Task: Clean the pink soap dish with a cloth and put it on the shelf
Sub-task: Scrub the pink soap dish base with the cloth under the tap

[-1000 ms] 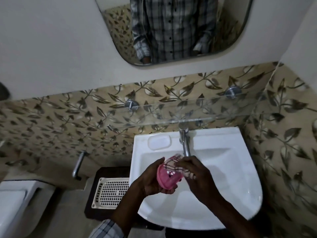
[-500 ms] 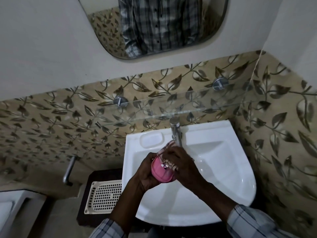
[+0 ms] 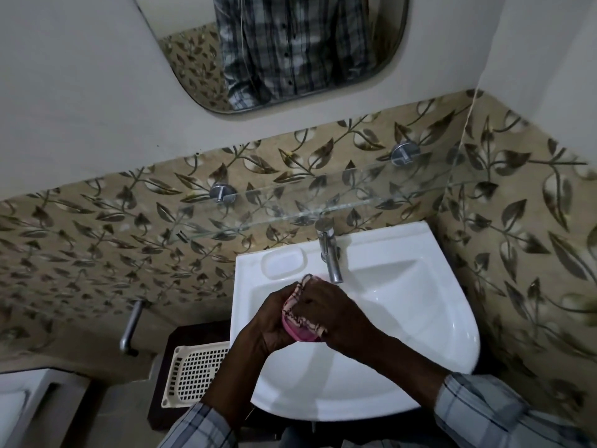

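Left hand [image 3: 270, 323] curled round the pink soap dish [image 3: 302, 334], right hand [image 3: 337, 315] gripping the checked cloth [image 3: 296, 302] against it, both held over the white sink [image 3: 420, 318] in front of me, near the tap [image 3: 329, 255], glass shelf [image 3: 323, 206] higher up.

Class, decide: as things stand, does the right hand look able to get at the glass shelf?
Probably yes: only the tap stands between the right hand and the glass shelf, though that hand grips the cloth.
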Tool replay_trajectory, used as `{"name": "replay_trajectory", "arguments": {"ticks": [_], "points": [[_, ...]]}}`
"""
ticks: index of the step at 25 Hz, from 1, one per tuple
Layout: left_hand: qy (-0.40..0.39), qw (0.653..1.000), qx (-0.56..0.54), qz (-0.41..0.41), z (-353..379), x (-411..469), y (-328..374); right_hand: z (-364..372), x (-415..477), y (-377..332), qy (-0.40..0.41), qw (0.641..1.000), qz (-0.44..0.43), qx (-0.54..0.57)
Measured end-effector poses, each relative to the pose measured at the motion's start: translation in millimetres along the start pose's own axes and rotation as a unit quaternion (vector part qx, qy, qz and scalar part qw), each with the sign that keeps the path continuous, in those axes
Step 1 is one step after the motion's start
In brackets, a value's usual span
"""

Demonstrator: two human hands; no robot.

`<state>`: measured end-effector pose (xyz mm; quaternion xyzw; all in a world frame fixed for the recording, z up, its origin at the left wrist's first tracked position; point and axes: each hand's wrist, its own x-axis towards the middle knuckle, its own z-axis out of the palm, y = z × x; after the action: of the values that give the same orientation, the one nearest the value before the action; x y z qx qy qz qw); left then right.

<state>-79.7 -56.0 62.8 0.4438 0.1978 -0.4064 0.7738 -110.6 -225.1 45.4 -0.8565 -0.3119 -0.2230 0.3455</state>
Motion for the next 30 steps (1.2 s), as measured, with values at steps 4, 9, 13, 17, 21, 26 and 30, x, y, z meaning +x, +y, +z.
{"name": "replay_trajectory", "arguments": {"ticks": [4, 9, 13, 17, 21, 26, 30], "points": [[0.035, 0.998, 0.050, 0.011, -5, 1, -1, -3, -2, -4, 0.002, 0.987, 0.149, -0.057], [0.037, 0.998, 0.042, 0.032, -3, 3, -9, -7, -2, 0, -0.095, 0.938, 0.325, -0.077], [0.026, 0.995, 0.057, 0.074, -4, 3, -9, -7, 6, -5, -0.071, 0.947, 0.310, -0.051], [0.052, 0.992, 0.073, 0.095, -2, 4, -10, -11, 11, -4, -0.105, 0.920, 0.374, -0.054], [0.051, 0.992, 0.054, 0.101, 1, 5, -16, 3, 16, -13, -0.094, 0.957, 0.256, -0.096], [0.078, 0.989, 0.025, 0.120, -3, 6, -7, 1, 20, -3, -0.106, 0.947, 0.302, -0.035], [0.100, 0.987, 0.034, 0.120, -4, 4, -1, -3, 22, 1, -0.094, 0.913, 0.391, 0.066]]}}
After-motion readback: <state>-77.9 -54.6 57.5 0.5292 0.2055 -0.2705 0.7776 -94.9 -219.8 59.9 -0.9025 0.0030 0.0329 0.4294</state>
